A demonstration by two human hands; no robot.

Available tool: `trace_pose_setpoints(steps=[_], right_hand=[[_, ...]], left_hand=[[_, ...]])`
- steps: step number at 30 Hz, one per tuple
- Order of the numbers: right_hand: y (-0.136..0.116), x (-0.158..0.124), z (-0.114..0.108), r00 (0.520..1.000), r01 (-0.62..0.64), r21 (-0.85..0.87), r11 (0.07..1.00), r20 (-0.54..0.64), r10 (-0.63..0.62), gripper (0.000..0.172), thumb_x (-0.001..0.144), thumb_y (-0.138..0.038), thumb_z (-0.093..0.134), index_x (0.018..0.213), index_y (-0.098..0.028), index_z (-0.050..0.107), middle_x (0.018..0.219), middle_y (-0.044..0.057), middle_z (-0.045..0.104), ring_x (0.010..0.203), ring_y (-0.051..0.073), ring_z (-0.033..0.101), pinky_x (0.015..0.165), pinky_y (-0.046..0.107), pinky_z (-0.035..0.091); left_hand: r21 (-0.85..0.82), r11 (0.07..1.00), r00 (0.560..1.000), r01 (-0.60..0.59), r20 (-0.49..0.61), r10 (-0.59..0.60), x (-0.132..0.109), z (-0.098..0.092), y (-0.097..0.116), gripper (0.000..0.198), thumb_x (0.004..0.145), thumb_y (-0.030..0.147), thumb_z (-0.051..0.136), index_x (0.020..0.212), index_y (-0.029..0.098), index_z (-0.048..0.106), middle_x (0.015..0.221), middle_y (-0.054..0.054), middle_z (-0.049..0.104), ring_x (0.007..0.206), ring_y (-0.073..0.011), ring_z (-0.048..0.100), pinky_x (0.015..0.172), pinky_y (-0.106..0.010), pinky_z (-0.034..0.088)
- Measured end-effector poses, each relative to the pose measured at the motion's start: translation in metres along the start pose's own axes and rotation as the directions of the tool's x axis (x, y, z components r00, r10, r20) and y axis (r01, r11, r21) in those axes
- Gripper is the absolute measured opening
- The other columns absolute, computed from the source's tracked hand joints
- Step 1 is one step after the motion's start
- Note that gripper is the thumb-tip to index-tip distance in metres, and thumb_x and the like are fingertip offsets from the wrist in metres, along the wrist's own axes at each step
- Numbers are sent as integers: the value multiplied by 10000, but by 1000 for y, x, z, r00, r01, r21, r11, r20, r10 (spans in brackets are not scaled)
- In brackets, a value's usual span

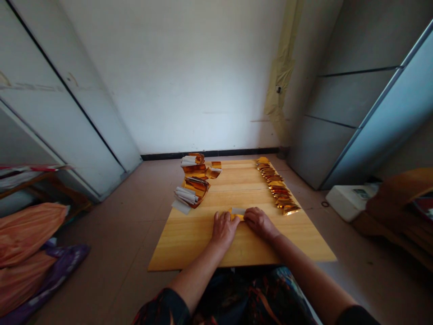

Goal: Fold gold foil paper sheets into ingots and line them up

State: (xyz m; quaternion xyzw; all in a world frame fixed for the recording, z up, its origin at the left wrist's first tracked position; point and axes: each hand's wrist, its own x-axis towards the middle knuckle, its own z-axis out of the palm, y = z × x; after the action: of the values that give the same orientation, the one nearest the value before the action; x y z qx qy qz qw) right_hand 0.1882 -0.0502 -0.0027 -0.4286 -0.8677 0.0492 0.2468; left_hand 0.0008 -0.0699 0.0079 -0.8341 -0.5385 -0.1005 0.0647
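Between my hands lies a small sheet of gold foil paper [239, 217] with a pale grey face showing, partly folded on the wooden board. My left hand [223, 228] presses its left end, fingers curled and thumb against the near edge. At the right end, my right hand [261, 222] has its fingers bent over the paper; the fingertips are partly hidden. Stacks of gold and grey paper sheets [194, 189] lie at the far left of the board. A long row of folded gold foil pieces [275, 185] runs along the right side.
The wooden board [203, 246] stands low before a white wall [189, 81]. A grey refrigerator [358, 90] and a white box [350, 202] are on the right. White cabinets [61, 99] and orange and purple bags [30, 243] are on the left.
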Motion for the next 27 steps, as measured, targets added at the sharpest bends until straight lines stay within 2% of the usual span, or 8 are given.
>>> trace_pose_setpoints(steps=[2,6,14,19,27], right_hand=[[5,1,0,999,-8,65,998,-30,10,152,859,-174,516,852,-192,667,969,68,626,892,167,542,819,299,429],[17,4,0,999,-32,150,988,-19,35,124,811,-151,558,835,-195,672,947,59,633,894,162,562,820,296,450],[29,13,-2,995,-90,274,957,61,76,107,792,-136,565,780,-176,664,869,43,618,827,139,576,769,247,465],[23,19,-7,979,-173,187,967,142,148,109,823,-172,549,804,-175,656,863,28,591,789,119,565,732,213,440],[13,33,-12,916,-296,9,955,287,281,108,845,-253,569,826,-177,643,881,19,583,755,105,553,653,188,369]], left_hand=[[-12,1000,1000,1,9,-1,-1,-1,0,214,905,193,464,1027,283,614,975,-53,605,972,-201,542,961,-454,338],[-52,999,1000,-10,28,11,-4,-3,-1,228,894,177,471,1022,295,618,1014,-55,591,1006,-208,527,981,-469,317],[-96,994,996,-60,67,66,-9,-7,-6,289,904,218,447,1117,344,595,1166,-69,548,1129,-258,460,982,-502,303],[-96,994,994,-59,85,67,-9,-5,-7,274,920,272,428,1125,344,595,1185,-71,520,1153,-255,433,984,-485,302],[-128,991,990,-29,136,47,-9,-1,-7,317,942,277,369,1178,347,568,1262,-78,482,1197,-273,394,1010,-504,255]])
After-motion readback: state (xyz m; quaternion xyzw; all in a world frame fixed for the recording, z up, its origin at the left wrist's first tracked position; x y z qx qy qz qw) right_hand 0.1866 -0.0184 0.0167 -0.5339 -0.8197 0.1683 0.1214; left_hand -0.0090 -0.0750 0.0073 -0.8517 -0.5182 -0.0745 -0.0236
